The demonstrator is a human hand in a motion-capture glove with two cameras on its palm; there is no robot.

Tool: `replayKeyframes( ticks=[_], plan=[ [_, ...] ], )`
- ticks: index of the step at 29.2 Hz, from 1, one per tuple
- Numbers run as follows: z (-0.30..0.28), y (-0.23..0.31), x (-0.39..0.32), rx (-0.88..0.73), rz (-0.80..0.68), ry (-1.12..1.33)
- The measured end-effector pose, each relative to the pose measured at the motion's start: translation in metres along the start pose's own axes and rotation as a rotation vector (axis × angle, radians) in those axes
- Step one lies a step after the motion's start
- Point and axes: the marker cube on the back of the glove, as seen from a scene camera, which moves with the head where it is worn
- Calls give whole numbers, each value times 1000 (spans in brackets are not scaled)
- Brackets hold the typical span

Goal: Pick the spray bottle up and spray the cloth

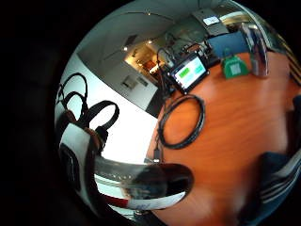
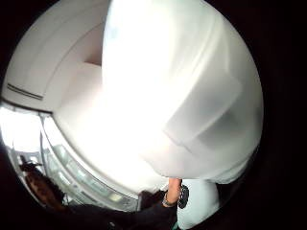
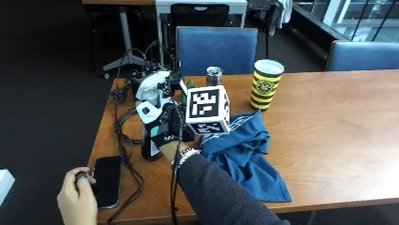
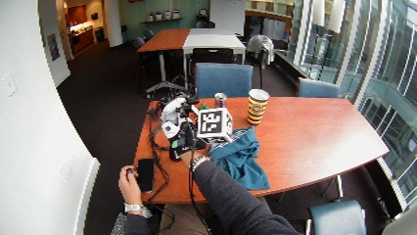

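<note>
Bare left hand [image 3: 76,194] at the near table edge, fingers resting on the end of a black phone [image 3: 107,180] lying flat on the wooden table [image 3: 336,122]. Gloved right hand [image 3: 163,136] just beyond it, fingers curled around the spray bottle [image 3: 151,101], which stands upright with its white spray head at the top and dark body below, base at or near the tabletop, can't tell if touching. Blue cloth [image 3: 246,152] crumpled on the table just right of the hand and bottle. Black cable [image 3: 124,131] looped on the table left of the bottle. Further back, a slim can [image 3: 214,76] and a yellow-and-black paper cup [image 3: 265,84] with a round logo, lettering unreadable. Small screen with green panels [image 1: 190,70] and green tag [image 1: 234,66] beyond the cable loop, text unreadable. Blue chair [image 3: 216,47] behind the table
</note>
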Motion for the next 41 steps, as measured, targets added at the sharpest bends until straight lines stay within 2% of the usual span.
replayKeyframes(
  ticks=[7,18,34,41],
  plan=[
    [6,-1,10,2,-7,21],
    [9,-9,7,52,-118,13],
    [-1,0,10,61,-93,46],
    [-4,22,16,37,-6,82]
  ],
)
